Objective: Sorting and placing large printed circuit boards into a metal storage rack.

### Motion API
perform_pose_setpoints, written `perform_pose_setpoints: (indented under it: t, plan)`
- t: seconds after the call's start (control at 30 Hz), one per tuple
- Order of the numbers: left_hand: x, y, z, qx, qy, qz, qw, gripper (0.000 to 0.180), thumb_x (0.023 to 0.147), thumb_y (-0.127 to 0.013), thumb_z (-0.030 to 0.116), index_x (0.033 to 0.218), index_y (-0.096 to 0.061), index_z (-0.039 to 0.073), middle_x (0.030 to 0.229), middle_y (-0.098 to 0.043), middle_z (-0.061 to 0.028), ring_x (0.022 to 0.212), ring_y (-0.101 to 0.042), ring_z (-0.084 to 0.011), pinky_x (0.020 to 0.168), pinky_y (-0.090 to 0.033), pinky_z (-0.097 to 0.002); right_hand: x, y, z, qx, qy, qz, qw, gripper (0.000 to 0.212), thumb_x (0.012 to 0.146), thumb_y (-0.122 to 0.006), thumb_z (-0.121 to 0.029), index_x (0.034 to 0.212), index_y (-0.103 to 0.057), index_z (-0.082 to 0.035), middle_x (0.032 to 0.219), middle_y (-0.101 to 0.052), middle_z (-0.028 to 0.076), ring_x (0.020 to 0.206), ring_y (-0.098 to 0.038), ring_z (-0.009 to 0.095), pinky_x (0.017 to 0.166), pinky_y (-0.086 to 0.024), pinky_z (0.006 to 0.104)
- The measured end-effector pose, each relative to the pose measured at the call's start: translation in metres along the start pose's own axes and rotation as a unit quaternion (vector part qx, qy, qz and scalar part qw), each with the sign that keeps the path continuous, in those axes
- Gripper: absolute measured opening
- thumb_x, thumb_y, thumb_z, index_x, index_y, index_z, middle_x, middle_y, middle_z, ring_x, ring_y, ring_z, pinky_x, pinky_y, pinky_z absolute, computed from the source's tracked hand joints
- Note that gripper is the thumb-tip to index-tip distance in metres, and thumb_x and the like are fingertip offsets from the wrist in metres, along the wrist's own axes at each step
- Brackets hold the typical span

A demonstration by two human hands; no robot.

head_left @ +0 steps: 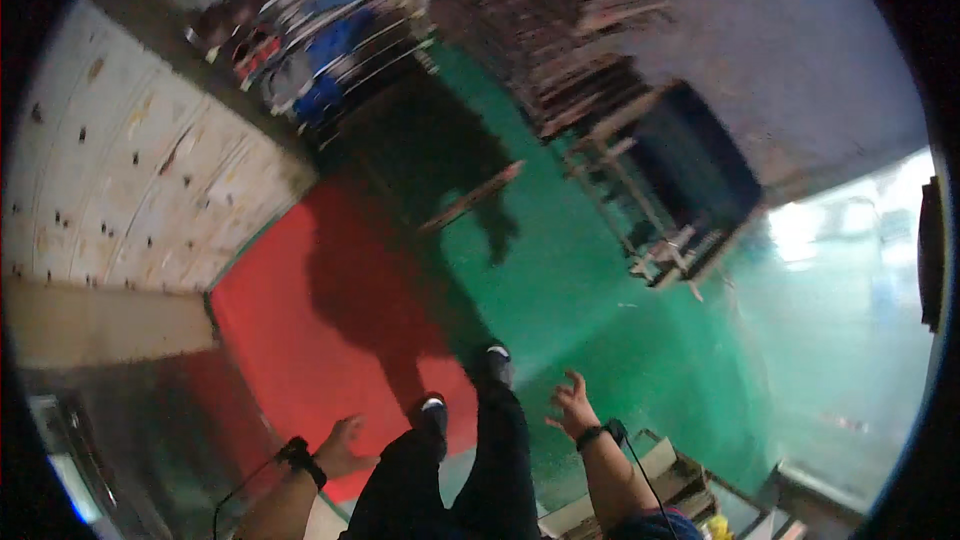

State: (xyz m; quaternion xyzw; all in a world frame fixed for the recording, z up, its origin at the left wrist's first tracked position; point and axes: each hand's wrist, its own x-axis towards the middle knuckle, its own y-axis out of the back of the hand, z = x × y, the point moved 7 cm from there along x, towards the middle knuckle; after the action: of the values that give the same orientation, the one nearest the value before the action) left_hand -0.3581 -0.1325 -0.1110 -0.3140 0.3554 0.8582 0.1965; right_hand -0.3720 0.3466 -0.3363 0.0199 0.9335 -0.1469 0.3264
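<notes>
My left hand (345, 450) hangs over the red floor (300, 300), fingers loosely spread with nothing in them. Over the green floor (560, 310), my right hand (573, 408) is empty too, its fingers apart and slightly curled. Each wrist wears a dark strap with a thin cable, the left strap (302, 462) and the right strap (600, 433). Between the hands my dark-trousered legs and shoes show in a stride. Neither hand touches anything. Nearest the right forearm are wooden-looking crates or shelves (680, 485) at the lower edge.
A rack (340, 35) with blue items stands far left, a low dark platform or cart (430, 150) before it. Brown stacked pieces (585, 90) lie at the far middle. A dark panelled frame (680, 170) stands right of them. A stained pale panel (130, 160) lines the left.
</notes>
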Motion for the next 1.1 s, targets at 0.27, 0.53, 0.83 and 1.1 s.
perform_pose_setpoints:
  t: [0.27, 0.53, 0.83, 1.1]
  plan:
    - [-0.027, -0.157, 0.283, -0.138, -0.036, -0.347, 0.927, 0.087, 0.078, -0.078, 0.015, 0.148, -0.026, 0.025, 0.135, -0.032, -0.0063, 0.114, -0.046, -0.0252, 0.095, -0.050, -0.0477, -0.445, 0.079, 0.038, 0.126, -0.037, 0.342, 0.931, 0.068, 0.077, -0.070, -0.005, 0.134, -0.034, -0.016, 0.122, -0.043, 0.010, 0.098, -0.053, 0.022, 0.082, -0.053, 0.0359]
    - [-0.363, -0.420, 0.294, -0.099, -0.021, -0.665, 0.740, 0.077, 0.080, -0.077, 0.017, 0.142, -0.034, 0.034, 0.134, -0.045, -0.0011, 0.118, -0.052, -0.0302, 0.092, -0.049, -0.0599, -0.850, 0.006, 0.175, 0.091, 0.260, 0.614, 0.740, 0.072, 0.076, -0.074, -0.011, 0.135, -0.034, -0.011, 0.115, -0.046, 0.008, 0.105, -0.050, 0.019, 0.091, -0.046, 0.0344]
    - [-0.631, -0.519, 0.149, 0.078, -0.041, -0.795, 0.601, 0.091, 0.073, -0.083, 0.023, 0.144, -0.028, 0.031, 0.136, -0.041, -0.0021, 0.119, -0.051, -0.0326, 0.091, -0.052, -0.0566, -1.201, -0.232, 0.311, 0.110, 0.236, 0.844, 0.468, 0.070, 0.075, -0.075, -0.012, 0.133, -0.037, -0.017, 0.115, -0.043, 0.005, 0.106, -0.046, 0.018, 0.090, -0.045, 0.0355]
    - [-0.847, -0.562, 0.013, 0.231, -0.001, -0.864, 0.447, 0.086, 0.076, -0.080, 0.018, 0.145, -0.030, 0.029, 0.132, -0.040, -0.0027, 0.120, -0.049, -0.0295, 0.093, -0.052, -0.0556, -1.431, -0.418, 0.371, 0.051, 0.042, 0.969, 0.238, 0.066, 0.072, -0.077, -0.015, 0.129, -0.042, -0.015, 0.113, -0.047, 0.009, 0.102, -0.049, 0.019, 0.088, -0.047, 0.0349]
